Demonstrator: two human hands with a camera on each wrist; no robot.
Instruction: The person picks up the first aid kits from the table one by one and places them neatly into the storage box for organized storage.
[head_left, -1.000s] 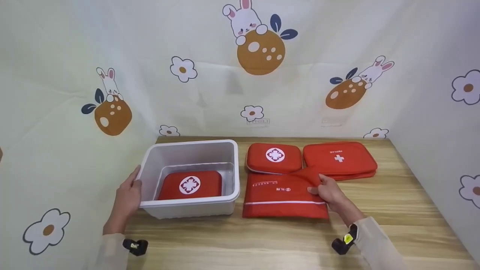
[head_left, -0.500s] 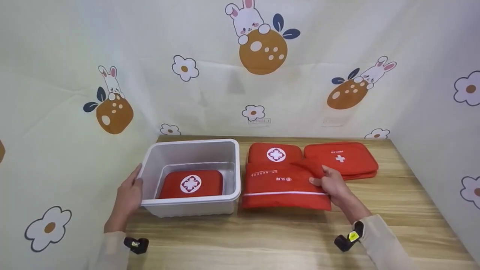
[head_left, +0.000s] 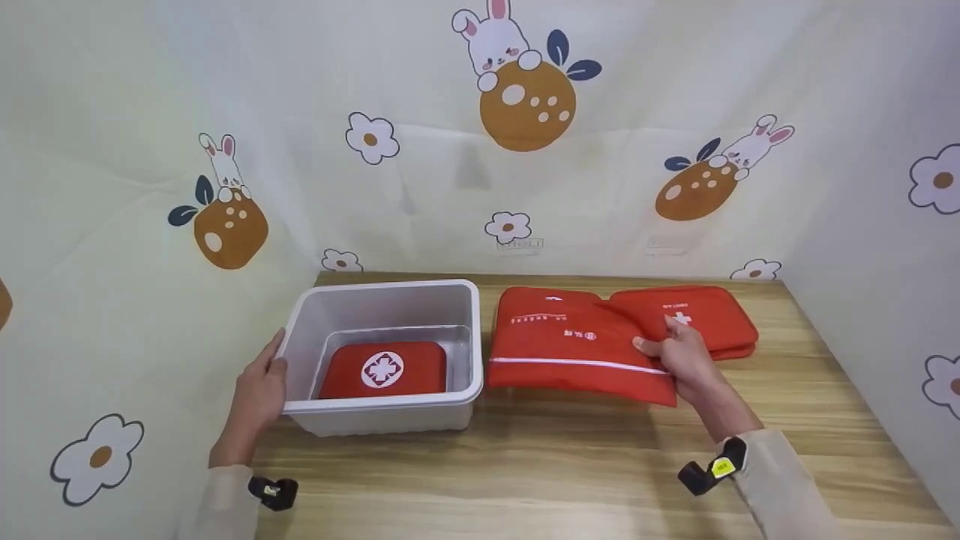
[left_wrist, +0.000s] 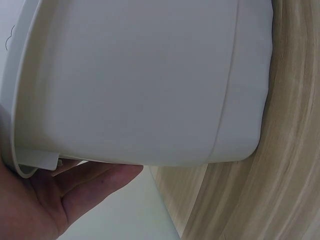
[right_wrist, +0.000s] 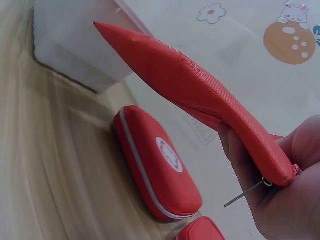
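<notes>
My right hand [head_left: 690, 361] pinches the right edge of a flat red zip pouch [head_left: 555, 345], thumb on top and fingers beneath. The pouch is raised above the table, and a metal zip pull [right_wrist: 245, 194] hangs from it in the right wrist view. Below it rests a red hard-shell first aid case [right_wrist: 160, 160], mostly hidden by the pouch in the head view. My left hand [head_left: 259, 394] holds the left rim of a pale grey plastic bin [head_left: 382, 417], its fingers [left_wrist: 100, 187] against the outer side. Inside the bin lies another red first aid case [head_left: 341, 375].
A red first aid bag [head_left: 716, 319] with a white cross lies at the back right, partly behind my right hand. Printed cloth walls [head_left: 405, 202] enclose the back and both sides of the wooden table [head_left: 450, 480].
My right hand has lifted the pouch off the table and moved it back and slightly right, so it covers more of the case behind. The left hand and bin stay put.
</notes>
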